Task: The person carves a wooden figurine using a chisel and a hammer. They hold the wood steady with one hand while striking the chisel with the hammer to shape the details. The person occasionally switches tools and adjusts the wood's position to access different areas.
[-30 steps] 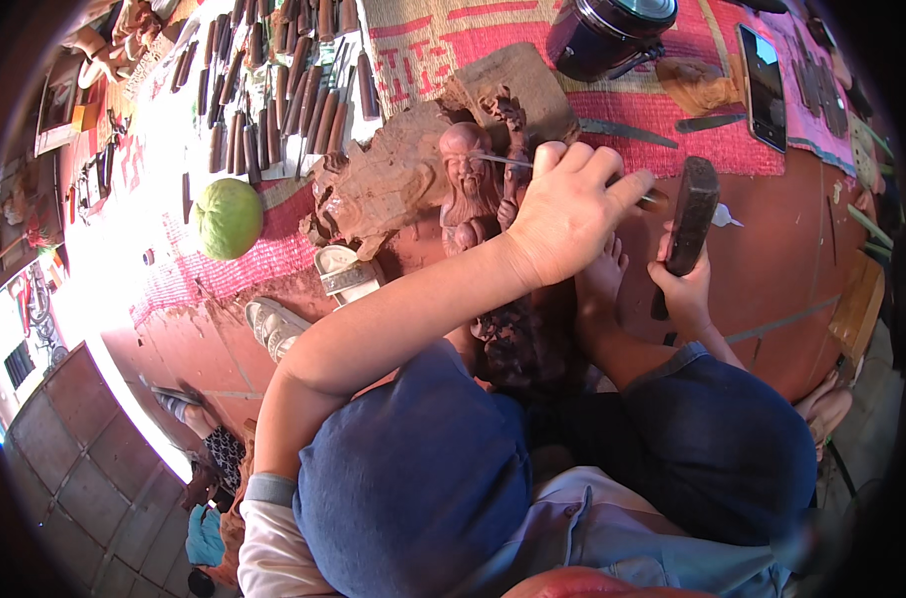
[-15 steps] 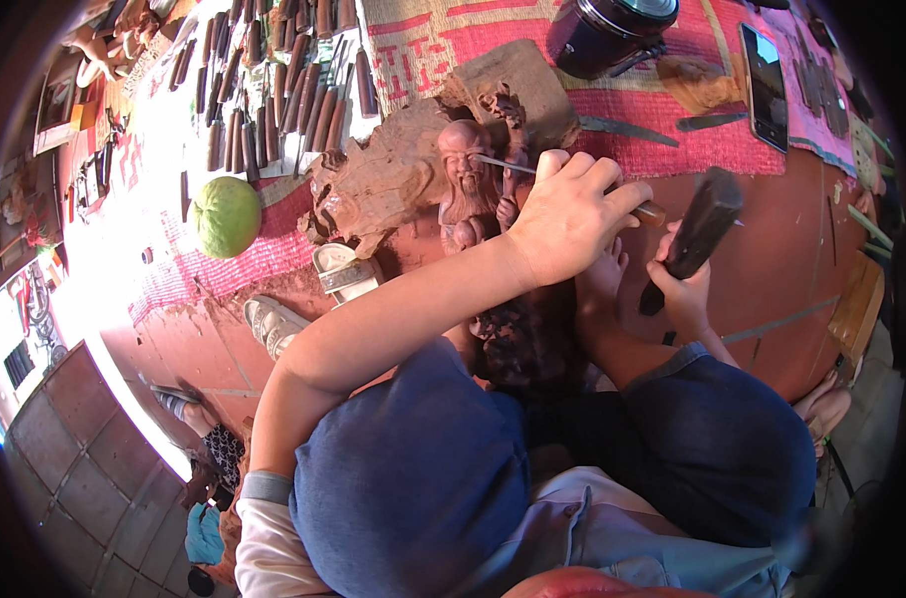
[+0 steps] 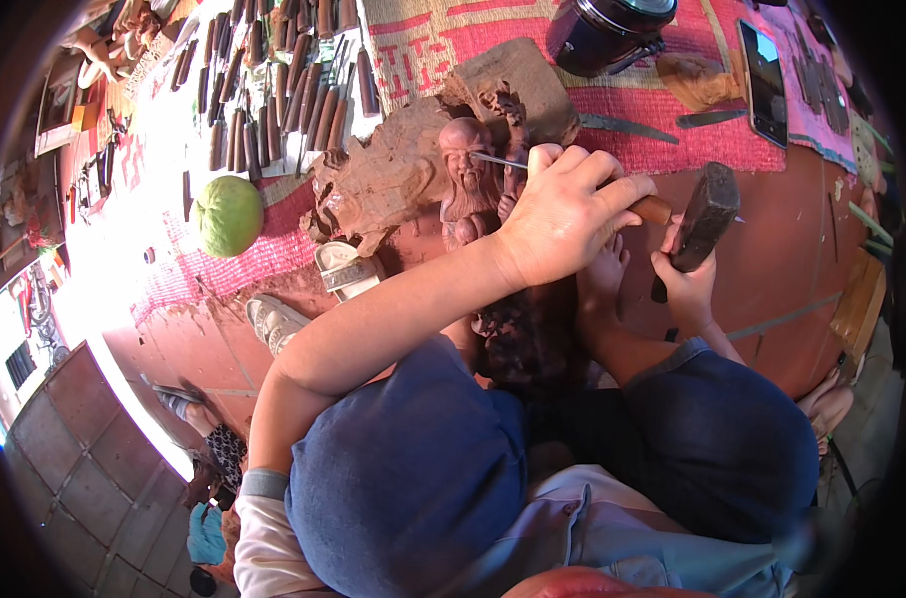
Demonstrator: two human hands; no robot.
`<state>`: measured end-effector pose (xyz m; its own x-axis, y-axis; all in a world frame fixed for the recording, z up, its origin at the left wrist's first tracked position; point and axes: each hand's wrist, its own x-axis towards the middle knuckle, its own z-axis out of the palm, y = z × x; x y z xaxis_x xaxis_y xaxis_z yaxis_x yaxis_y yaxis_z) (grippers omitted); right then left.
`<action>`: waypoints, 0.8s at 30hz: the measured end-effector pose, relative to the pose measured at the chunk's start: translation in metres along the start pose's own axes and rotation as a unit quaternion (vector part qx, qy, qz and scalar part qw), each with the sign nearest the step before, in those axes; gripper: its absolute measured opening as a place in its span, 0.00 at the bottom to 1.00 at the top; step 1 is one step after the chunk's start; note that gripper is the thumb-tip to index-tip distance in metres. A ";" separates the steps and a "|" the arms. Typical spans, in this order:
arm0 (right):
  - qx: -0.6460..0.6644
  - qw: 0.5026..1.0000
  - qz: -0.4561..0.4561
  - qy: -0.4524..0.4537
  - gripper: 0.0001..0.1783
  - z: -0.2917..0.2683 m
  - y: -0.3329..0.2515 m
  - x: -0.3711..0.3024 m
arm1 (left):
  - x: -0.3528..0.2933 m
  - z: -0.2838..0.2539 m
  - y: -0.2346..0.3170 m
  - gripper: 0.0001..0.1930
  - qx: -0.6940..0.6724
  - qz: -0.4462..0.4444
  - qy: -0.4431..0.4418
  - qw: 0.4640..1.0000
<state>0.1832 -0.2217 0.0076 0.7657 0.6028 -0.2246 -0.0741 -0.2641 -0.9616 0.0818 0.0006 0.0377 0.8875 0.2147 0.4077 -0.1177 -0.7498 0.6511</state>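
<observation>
A carved wooden figure with a bald head and long beard stands between my legs, its dark lower part rough. My left hand is wrapped round a wood-carving chisel, whose thin blade reaches left to the side of the figure's face. Right of the chisel's brown handle end, my right hand grips a dark hammer by its handle. The hammer's head is close to the chisel's end; whether they touch I cannot tell. Part of the figure's right side is behind my left hand.
Rough wood pieces lie behind the figure. Many chisels are spread at far left, near a green round fruit. A dark lidded pot, a knife and a phone lie at the far right. Sandals sit left of me.
The hammer has tilted a little and its head has moved slightly towards the chisel's handle end. My left hand and the chisel have shifted slightly left.
</observation>
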 end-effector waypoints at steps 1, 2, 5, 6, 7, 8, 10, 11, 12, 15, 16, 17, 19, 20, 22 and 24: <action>-0.010 1.000 -0.002 -0.001 0.26 -0.001 0.001 0.000 | -0.001 0.001 0.000 0.19 0.003 0.002 -0.003 1.000; -0.019 1.000 -0.004 -0.001 0.27 -0.001 0.002 0.000 | -0.001 0.000 0.000 0.19 0.007 0.005 -0.006 1.000; -0.007 1.000 0.006 -0.004 0.27 -0.001 0.001 -0.001 | -0.002 -0.001 0.002 0.19 0.009 0.010 -0.038 0.999; 0.003 1.000 0.012 -0.005 0.28 0.000 0.000 -0.001 | -0.002 0.000 0.001 0.19 0.006 0.008 -0.036 0.999; 0.016 1.000 0.019 -0.003 0.27 0.001 0.000 -0.001 | -0.003 0.001 0.000 0.19 0.004 0.005 -0.033 0.999; 0.029 0.999 0.025 0.000 0.27 0.001 0.000 -0.001 | -0.002 0.003 -0.001 0.19 0.001 0.005 -0.031 1.000; 0.018 0.999 0.027 0.005 0.26 0.000 0.002 -0.002 | 0.000 0.008 0.000 0.19 0.005 -0.009 -0.016 1.000; -0.007 1.000 0.024 0.006 0.26 0.001 0.006 -0.002 | 0.002 0.009 0.000 0.19 0.007 -0.016 -0.008 1.000; -0.031 0.999 0.021 0.008 0.26 0.001 0.009 -0.002 | 0.002 0.009 -0.001 0.19 0.004 -0.019 -0.003 1.000; -0.089 0.996 0.025 -0.001 0.25 0.000 0.004 -0.003 | 0.001 0.006 -0.001 0.18 0.000 -0.019 0.009 1.000; -0.031 0.999 0.036 0.010 0.25 0.003 0.001 -0.004 | 0.001 0.004 -0.002 0.18 0.001 -0.015 0.011 1.000; -0.035 0.999 0.022 0.014 0.24 0.003 0.003 -0.004 | 0.002 0.003 -0.001 0.18 -0.001 -0.009 0.013 1.000; -0.043 0.999 -0.006 0.022 0.24 0.003 0.008 -0.004 | 0.003 -0.001 -0.002 0.18 -0.030 -0.011 0.026 0.999; -0.072 0.997 -0.009 0.021 0.24 0.003 0.007 -0.004 | 0.004 -0.004 -0.002 0.18 -0.042 -0.013 0.032 0.998; -0.130 0.991 -0.015 0.019 0.25 0.001 0.002 -0.001 | 0.002 -0.006 -0.002 0.18 -0.038 -0.010 0.032 0.999; -0.066 0.998 -0.017 0.016 0.24 0.003 -0.001 0.001 | 0.002 -0.006 -0.002 0.18 -0.039 -0.011 0.033 0.999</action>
<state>0.1818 -0.2189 0.0078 0.7870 0.5888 -0.1841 0.0358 -0.3415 -0.9392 0.0817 0.0057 0.0413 0.8595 0.2731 0.4320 -0.1349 -0.6940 0.7072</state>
